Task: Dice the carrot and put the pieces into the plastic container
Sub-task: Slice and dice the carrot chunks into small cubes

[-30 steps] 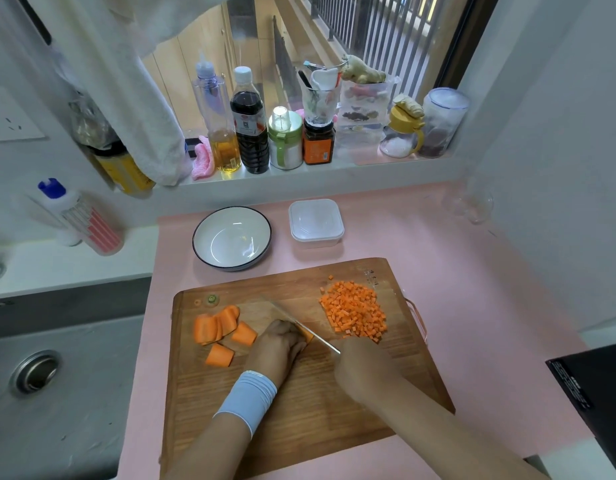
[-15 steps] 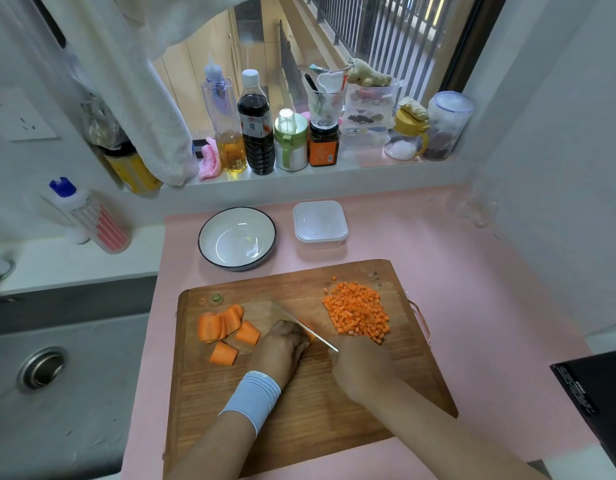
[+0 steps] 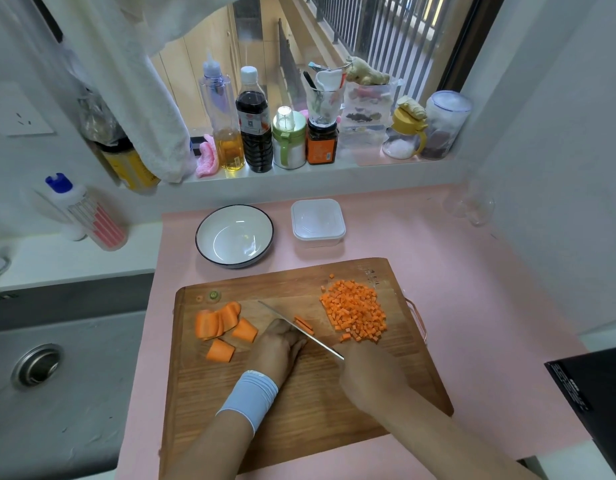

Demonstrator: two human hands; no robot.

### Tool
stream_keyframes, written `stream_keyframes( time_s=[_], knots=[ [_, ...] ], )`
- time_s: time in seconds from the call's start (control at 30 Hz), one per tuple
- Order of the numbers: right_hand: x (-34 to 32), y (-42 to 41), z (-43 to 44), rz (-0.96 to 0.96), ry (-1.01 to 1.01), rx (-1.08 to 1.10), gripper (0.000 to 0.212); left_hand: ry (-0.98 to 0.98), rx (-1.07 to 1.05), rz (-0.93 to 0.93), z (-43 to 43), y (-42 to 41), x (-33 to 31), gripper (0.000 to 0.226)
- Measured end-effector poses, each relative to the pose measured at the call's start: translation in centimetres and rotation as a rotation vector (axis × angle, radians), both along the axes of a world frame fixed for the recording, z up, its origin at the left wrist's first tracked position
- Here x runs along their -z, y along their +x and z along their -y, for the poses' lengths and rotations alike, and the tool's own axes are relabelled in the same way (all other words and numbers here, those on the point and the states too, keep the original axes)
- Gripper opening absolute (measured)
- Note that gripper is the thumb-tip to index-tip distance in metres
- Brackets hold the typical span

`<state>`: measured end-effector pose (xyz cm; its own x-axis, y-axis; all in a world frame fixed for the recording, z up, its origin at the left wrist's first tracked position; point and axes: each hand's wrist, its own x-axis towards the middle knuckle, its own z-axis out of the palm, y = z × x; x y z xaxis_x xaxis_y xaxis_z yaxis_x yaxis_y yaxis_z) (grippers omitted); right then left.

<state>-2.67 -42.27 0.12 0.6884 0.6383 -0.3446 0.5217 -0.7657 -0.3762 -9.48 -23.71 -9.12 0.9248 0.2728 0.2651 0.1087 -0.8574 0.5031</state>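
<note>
Roughly halfway, you're gripping the knife (image 3: pixel 322 345) with your right hand (image 3: pixel 365 379), left hand (image 3: pixel 275 351) curling onto carrot strips (image 3: pixel 304 323); chunks (image 3: pixel 218 323) waiting at the board's (image 3: pixel 299 410) left, plastic container (image 3: pixel 318 221) unfilled.

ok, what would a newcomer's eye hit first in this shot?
The bright orange pile of diced carrot sits at the far right of the cutting board. Mid-board, the right hand grips a knife angled across carrot strips steadied by the left hand. Larger carrot chunks lie at the board's left, and the plastic container beyond the board shows no orange.
</note>
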Motion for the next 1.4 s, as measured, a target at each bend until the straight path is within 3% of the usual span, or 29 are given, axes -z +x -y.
stream_keyframes(
  time_s=[0.1, 0.3, 1.13, 1.4],
  knots=[
    [0.1, 0.4, -0.3, -0.057, -0.026, 0.011, 0.024, -0.017, 0.004, 0.003, 0.0, 0.1, 0.1, 0.006],
    [-0.2, 0.7, -2.0, -0.095, -0.071, 0.021, 0.018, -0.049, 0.006, 0.012, -0.1, 0.1, 0.4, 0.002],
    [-2.6, -0.8, -0.5, -0.02, -0.034, 0.042, 0.023, -0.089, -0.034, 0.0, 0.3, -0.2, 0.9, 0.002],
    [-1.5, -0.2, -1.3, -0.109, -0.108, 0.079, 0.021, -0.102, -0.049, 0.05, 0.2, -0.1, 1.4, 0.011]
  ],
)
